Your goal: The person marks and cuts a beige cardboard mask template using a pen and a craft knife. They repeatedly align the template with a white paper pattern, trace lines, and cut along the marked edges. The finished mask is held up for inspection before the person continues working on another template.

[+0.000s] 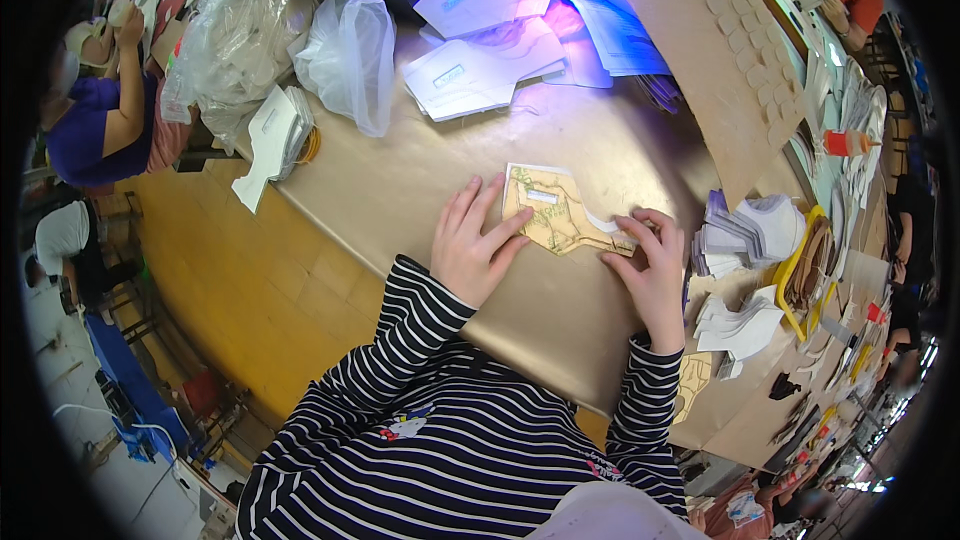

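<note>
On the brown-covered table in front of me lies a tan pattern template [556, 216] with green marks, dark curved lines and a small pale slot. Along its upper left edge and inner curve shows the border of a white cut piece [511, 180] beneath it. My left hand [470, 245] rests flat at the template's left side, fingers stretched out, index finger and thumb touching its edge. At the narrow right end, my right hand [652, 265] is closed, with thumb and fingers pinching the template and the piece under it.
Stacks of white cut pieces [480, 75] lie at the far side under bluish light, beside plastic bags [345, 60]. A brown cardboard sheet [715, 60] stretches along the right. Nearer right are grey-white pieces [750, 230] and a yellow-rimmed tray [787, 310]. Another person [100, 120] sits at far left.
</note>
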Motion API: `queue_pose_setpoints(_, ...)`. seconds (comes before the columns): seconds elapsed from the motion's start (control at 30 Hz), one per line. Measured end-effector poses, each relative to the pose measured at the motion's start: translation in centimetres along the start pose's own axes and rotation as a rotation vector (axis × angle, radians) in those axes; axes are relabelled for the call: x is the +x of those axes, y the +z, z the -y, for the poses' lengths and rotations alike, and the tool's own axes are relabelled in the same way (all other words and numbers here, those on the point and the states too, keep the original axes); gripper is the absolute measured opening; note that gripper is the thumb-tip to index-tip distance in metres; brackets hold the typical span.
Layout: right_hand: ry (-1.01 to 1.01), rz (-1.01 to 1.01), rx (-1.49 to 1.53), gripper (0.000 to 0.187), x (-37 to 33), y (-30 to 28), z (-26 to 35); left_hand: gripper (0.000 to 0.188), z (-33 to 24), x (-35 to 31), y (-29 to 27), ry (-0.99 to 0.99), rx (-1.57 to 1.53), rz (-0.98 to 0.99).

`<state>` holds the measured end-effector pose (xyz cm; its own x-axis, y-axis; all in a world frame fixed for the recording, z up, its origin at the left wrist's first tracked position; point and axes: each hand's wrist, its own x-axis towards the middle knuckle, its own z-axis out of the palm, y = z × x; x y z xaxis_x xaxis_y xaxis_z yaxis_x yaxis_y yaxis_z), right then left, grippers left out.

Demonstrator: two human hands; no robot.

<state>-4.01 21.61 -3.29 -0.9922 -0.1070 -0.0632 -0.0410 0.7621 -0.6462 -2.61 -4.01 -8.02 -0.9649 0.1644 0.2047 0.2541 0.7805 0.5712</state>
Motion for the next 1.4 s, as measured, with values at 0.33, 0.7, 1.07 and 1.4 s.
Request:
queue_pose_setpoints(0.33, -0.001, -0.122, 0.049, 0.048, -0.3, 1.7, -1.8, 0.036, -0.2, 0.4, -0.1, -0.035, 0.016, -0.004)
queue_pose_setpoints(0.7, -0.088, -0.184, 0.000, 0.046, -0.2, 2.1, -2.2, 0.037, -0.4, 0.5, 0.0, -0.071, 0.043, 0.002)
queue_pose_setpoints(1.07, -0.104, -0.200, -0.021, 0.045, -0.2, 2.2, -2.4, 0.038, -0.5, 0.5, 0.0, -0.034, 0.062, 0.041)
queue_pose_setpoints(1.4, -0.137, -0.252, -0.046, 0.038, -1.0, 1.8, -1.9, 0.030, -0.2, 1.5, -0.2, -0.088, -0.045, 0.021)
